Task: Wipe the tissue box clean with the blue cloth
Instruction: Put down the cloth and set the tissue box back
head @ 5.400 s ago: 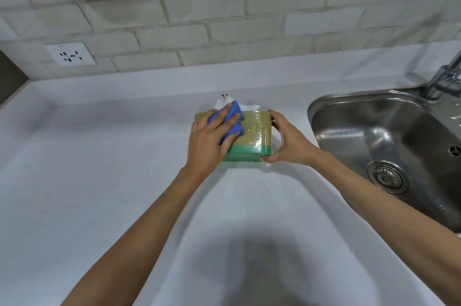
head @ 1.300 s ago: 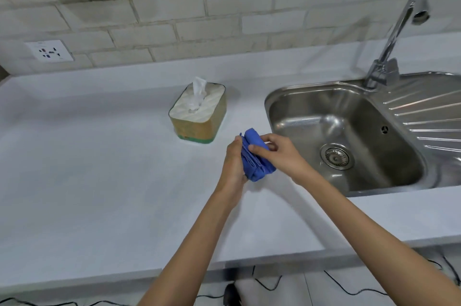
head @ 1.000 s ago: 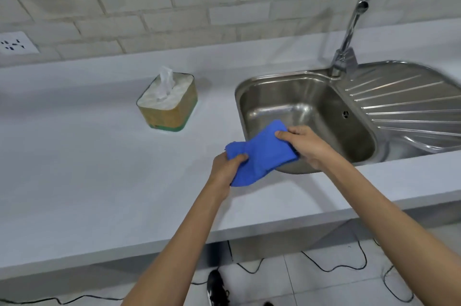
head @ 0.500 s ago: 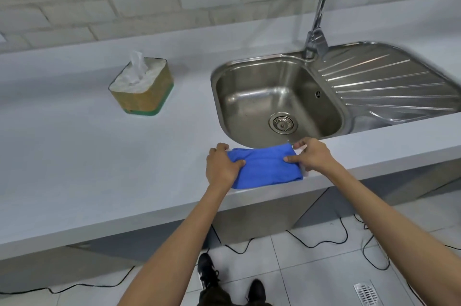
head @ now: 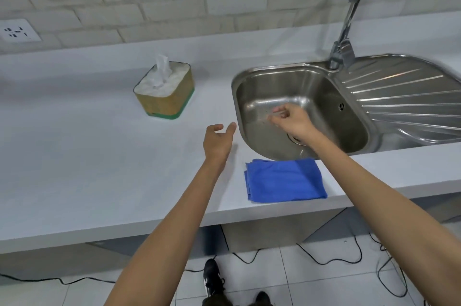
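Observation:
The tissue box (head: pixel 166 97), tan with a green base and a white tissue sticking up, stands on the white counter (head: pixel 87 168) left of the sink. The blue cloth (head: pixel 284 179) lies folded flat near the counter's front edge, just below the sink. My left hand (head: pixel 218 142) hovers above the counter between box and cloth, fingers apart and holding nothing. My right hand (head: pixel 290 118) is raised over the sink basin, fingers loosely curled and blurred, with nothing in it. Neither hand touches the cloth or the box.
A steel sink (head: pixel 299 106) with a drainboard (head: pixel 404 98) and tall tap (head: pixel 345 31) fills the right side. A wall socket (head: pixel 17 31) sits at the far left on the brick wall. Cables and my shoes show on the tiled floor below.
Both hands have let go of the blue cloth, which now lies folded at the counter's edge. The hands have lifted away, the right one over the sink.

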`<state>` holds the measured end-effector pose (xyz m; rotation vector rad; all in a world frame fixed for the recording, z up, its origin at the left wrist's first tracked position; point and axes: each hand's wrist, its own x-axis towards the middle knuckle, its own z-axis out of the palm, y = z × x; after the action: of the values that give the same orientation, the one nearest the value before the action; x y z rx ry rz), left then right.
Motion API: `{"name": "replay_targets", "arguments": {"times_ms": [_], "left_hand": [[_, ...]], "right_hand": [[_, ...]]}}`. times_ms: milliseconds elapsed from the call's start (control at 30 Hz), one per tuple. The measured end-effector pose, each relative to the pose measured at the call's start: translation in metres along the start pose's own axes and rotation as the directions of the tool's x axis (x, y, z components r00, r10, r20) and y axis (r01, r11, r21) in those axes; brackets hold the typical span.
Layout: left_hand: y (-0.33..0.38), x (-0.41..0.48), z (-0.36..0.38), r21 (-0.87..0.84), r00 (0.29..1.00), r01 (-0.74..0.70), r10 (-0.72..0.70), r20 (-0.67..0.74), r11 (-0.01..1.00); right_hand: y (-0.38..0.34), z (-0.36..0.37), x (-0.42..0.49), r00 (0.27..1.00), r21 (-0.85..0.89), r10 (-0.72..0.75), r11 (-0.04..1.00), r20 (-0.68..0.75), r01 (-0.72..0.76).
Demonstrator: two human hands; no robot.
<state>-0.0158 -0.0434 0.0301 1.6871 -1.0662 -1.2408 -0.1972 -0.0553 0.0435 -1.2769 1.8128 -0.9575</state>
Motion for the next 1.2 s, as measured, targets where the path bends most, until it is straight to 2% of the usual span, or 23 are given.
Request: {"name": "replay_targets", "arguments": {"times_ms": [167, 333, 433, 633, 867, 1000, 1200], "left_hand": [[0.019, 0.034, -0.043, -0.244, 0.982, 0.019, -0.064, -0.178, 0.970], [0.027, 0.078, -0.087, -0.337, 0.955, 0.042, -0.137, -0.264, 0.941], [0.032, 0.103, -0.104, -0.348, 0.952, 0.104, -0.194, -0.236, 0.932], [0.042, 0.147, -0.117, -0.483, 0.949, 0.239, -0.308, -0.069, 0.843], [0.055, 0.201, -0.135, -0.377, 0.948, 0.274, -0.315, -0.050, 0.885], [0.065, 0.236, -0.143, -0.296, 0.964, 0.228, -0.258, -0.067, 0.928], [0.083, 0.278, -0.151, -0.290, 0.981, 0.154, -0.181, -0.069, 0.945]], "right_hand": [[-0.052, 0.052, 0.043, 0.994, 0.151, -0.034, 0.988, 0.106, 0.017], [-0.096, 0.101, 0.078, 0.975, 0.207, -0.024, 0.978, 0.220, -0.023], [-0.112, 0.126, 0.098, 0.973, 0.242, 0.009, 0.968, 0.229, -0.065], [-0.130, 0.165, 0.138, 0.978, 0.254, 0.055, 0.961, 0.199, -0.105], [-0.133, 0.190, 0.177, 0.977, 0.283, 0.087, 0.949, 0.193, -0.140], [-0.134, 0.200, 0.194, 0.986, 0.270, 0.096, 0.954, 0.140, -0.131], [-0.137, 0.215, 0.214, 0.996, 0.248, 0.067, 0.966, 0.050, -0.078]]}}
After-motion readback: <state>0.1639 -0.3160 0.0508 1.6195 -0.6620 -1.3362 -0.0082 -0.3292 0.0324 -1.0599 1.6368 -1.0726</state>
